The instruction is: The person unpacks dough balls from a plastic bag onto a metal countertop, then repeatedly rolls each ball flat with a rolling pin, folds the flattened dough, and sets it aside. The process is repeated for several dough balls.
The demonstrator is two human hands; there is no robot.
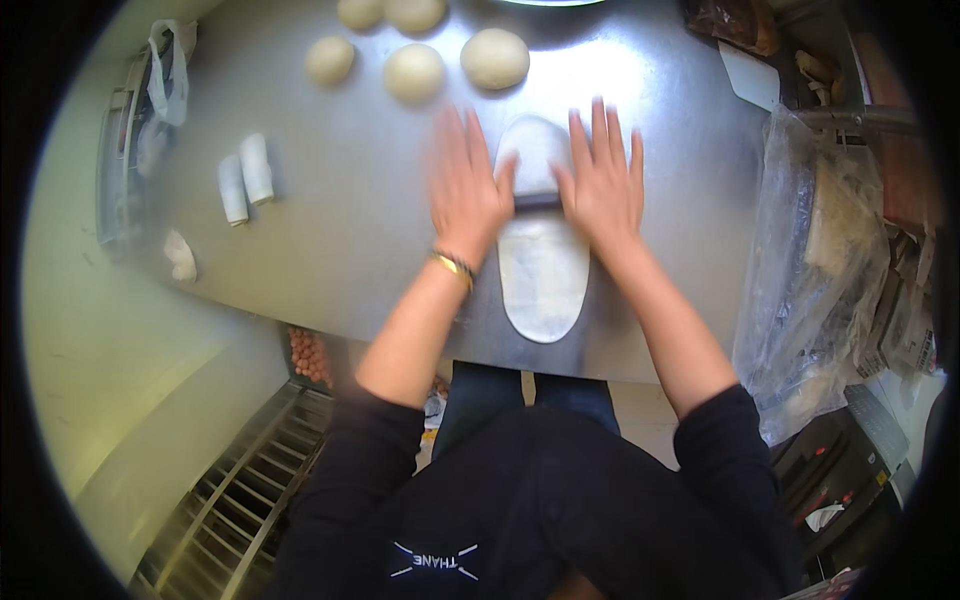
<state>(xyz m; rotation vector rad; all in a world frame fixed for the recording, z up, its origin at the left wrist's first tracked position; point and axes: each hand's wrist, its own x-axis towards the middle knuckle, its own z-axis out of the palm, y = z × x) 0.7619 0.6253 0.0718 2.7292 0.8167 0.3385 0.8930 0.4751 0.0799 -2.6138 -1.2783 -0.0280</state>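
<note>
A long oval sheet of dough [544, 281] lies lengthwise before me on a metal worktop. Across it rests a dark rolling pin [537, 202], its ends hidden under my hands. My left hand [466, 180] lies flat on the pin's left end, fingers stretched and blurred. My right hand [606, 180] is on the other end, fingers spread and pointing away from me. Neither hand is closed around the pin. Beyond them sit several round dough balls, the nearest ones a ball [415, 73] and a larger ball [495, 58]. Two rolled-up pieces of dough [256, 169] lie side by side at the left.
A small dough scrap [180, 256] lies near the worktop's left edge [259, 313]. Clear plastic bags [795, 300] cover the right side, with a white scraper or board [750, 77] behind them. A white plastic bag [169, 71] hangs at the upper left; a metal rack [240, 495] stands below left.
</note>
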